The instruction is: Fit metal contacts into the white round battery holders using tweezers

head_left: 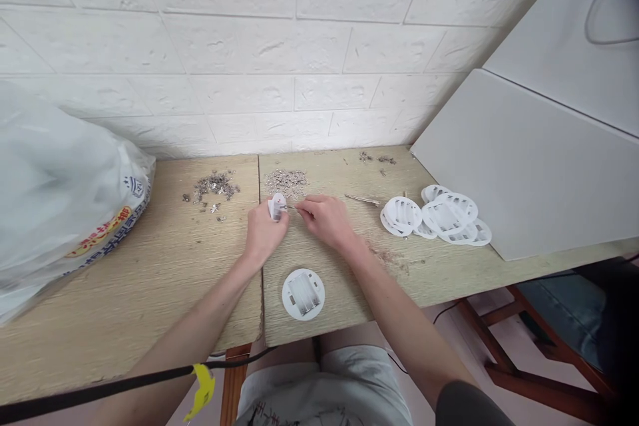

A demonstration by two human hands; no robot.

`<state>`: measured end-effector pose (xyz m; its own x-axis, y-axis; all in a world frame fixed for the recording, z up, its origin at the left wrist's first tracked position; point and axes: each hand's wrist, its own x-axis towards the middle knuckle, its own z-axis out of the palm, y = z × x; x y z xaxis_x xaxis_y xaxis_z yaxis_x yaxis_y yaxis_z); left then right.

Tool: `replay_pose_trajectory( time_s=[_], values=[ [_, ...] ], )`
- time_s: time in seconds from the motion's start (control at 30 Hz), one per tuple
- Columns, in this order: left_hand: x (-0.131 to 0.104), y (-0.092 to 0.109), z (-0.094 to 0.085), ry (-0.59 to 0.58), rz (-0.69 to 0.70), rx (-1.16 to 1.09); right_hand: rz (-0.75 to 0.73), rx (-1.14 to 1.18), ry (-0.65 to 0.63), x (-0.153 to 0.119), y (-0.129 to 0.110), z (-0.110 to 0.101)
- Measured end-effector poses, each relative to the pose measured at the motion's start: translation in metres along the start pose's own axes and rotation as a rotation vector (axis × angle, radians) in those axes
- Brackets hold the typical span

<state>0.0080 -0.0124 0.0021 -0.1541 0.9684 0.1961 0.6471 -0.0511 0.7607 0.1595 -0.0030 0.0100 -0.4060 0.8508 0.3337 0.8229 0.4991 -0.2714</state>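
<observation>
My left hand (266,233) grips a round white plastic battery holder (277,206), tilted up on its edge, with its slotted middle partly covered by the fingers. My right hand (327,218) is closed in a pinch just to the right of it. A thin metal piece (292,207) sticks out from the right fingertips toward the holder; its exact kind is too small to make out. Another white battery holder (303,294) lies flat near the table's front edge, below both hands. Right behind the held part is a heap of tiny metal pieces (287,181).
More small metal parts (215,186) lie scattered at left, and a few dark ones (377,158) at the back right. Several white holders (449,214) overlap beside a grey panel (529,160). A thin stick (362,200) rests nearby. A large plastic bag (64,200) stands at left.
</observation>
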Motion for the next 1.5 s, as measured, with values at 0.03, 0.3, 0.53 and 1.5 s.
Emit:
replay_pose_trajectory(
  time_s=[0.03,0.3,0.53,1.5],
  values=[
    [-0.0003,-0.0003,0.0004,0.002,0.014,0.015,0.001,-0.012,-0.002,-0.0001,-0.0004,0.0002],
    [-0.001,-0.0008,0.0016,-0.023,0.073,0.057,0.001,-0.06,-0.019,-0.0006,-0.0026,-0.0002],
    [0.0009,0.0021,-0.0026,-0.034,0.006,-0.011,0.028,-0.013,-0.011,0.0,-0.0031,-0.0014],
    [0.0052,-0.0026,-0.0007,-0.021,-0.113,-0.126,0.066,0.079,-0.01,0.0021,-0.0022,-0.0091]
  ],
)
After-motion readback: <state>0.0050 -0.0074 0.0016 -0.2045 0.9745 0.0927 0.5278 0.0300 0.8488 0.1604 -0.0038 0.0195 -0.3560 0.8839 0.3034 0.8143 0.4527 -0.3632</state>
